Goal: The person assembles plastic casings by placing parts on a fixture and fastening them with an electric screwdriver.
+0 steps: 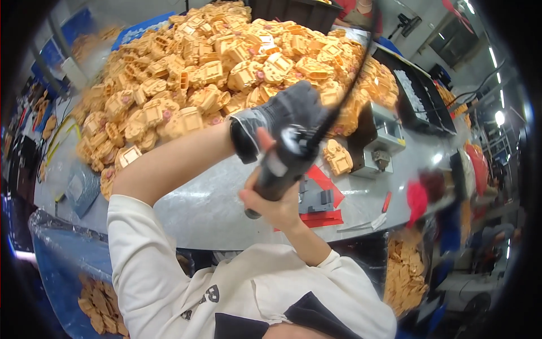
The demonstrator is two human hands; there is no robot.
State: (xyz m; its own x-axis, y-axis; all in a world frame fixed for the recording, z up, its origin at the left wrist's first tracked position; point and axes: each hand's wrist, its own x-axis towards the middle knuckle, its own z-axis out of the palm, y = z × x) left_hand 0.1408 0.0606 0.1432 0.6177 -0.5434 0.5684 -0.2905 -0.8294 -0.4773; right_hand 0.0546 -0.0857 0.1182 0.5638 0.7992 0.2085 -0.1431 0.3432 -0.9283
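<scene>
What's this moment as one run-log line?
Right hand: gripping black cylindrical tool | Left hand: gloved, contents unclear | Nearby: piled orange parts, grey table

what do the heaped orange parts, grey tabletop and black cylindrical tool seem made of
Heaped orange parts: probably matte plastic, judging by moulded-looking recesses.
Grey tabletop: likely smooth sheet metal, given its soft sheen.
Black cylindrical tool: perhaps semi-gloss plastic, from its dull highlights; blur leaves it open.

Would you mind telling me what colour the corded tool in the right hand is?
The corded tool is mostly black, shown best in the head view.
</scene>
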